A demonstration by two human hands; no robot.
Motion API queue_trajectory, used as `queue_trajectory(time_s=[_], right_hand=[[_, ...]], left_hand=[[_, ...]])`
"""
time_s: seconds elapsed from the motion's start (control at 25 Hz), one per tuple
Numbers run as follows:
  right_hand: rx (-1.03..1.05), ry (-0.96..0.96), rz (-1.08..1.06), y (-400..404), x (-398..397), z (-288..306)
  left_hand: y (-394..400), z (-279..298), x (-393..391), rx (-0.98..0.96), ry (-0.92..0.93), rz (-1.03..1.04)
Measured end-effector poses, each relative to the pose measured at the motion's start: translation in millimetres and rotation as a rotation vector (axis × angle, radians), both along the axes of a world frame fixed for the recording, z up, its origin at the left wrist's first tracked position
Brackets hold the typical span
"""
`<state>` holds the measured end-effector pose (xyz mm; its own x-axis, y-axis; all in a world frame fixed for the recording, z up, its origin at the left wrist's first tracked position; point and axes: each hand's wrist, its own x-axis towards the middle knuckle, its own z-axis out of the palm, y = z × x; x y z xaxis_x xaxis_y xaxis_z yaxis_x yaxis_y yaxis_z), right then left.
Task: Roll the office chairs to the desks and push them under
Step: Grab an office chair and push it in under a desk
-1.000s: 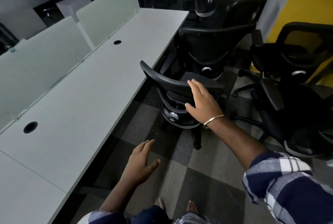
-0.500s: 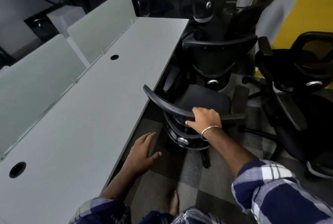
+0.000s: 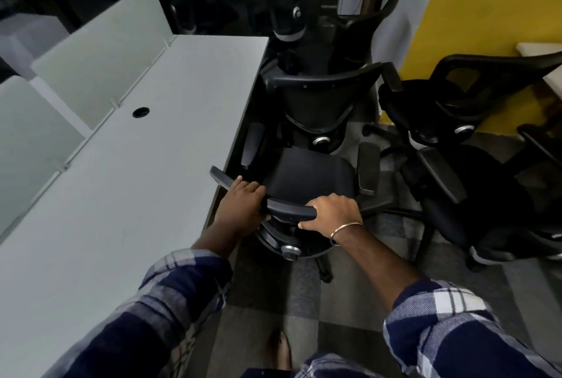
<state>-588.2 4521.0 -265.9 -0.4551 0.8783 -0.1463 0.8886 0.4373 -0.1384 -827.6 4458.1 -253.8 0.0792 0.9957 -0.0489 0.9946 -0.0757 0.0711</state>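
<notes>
Beside desk (image 3: 146, 183): both hands, left (image 3: 241, 206), right (image 3: 331, 213), clamped on chair (image 3: 310, 178) backrest top.

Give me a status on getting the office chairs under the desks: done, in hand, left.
Done: nothing plainly; the chair ahead stands beside the desk, its seat hidden. In hand: both the left hand and right hand grip the nearest chair's backrest top; its seat is still out on the floor at the desk edge. Left: that chair's push under, plus the chair by the yellow wall.
</notes>
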Motion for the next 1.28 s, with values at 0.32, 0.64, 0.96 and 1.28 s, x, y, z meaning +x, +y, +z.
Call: queue_trajectory(time_s=[0.32,0.64,0.96,1.28], right_hand=[[-0.029,-0.039,0.007,-17,58,8],[0.041,0.006,0.111,-67,107,7],[0.048,0.02,0.175,-160,156,5],[0.051,-0.029,0.126,-269,203,3]], left_hand=[[-42,-10,68,0.081,-0.048,0.084],[-103,-10,132,0.112,-0.012,0.23],[-196,-10,190,0.081,-0.002,0.322],[-305,-7,239,0.035,0.024,0.265]])
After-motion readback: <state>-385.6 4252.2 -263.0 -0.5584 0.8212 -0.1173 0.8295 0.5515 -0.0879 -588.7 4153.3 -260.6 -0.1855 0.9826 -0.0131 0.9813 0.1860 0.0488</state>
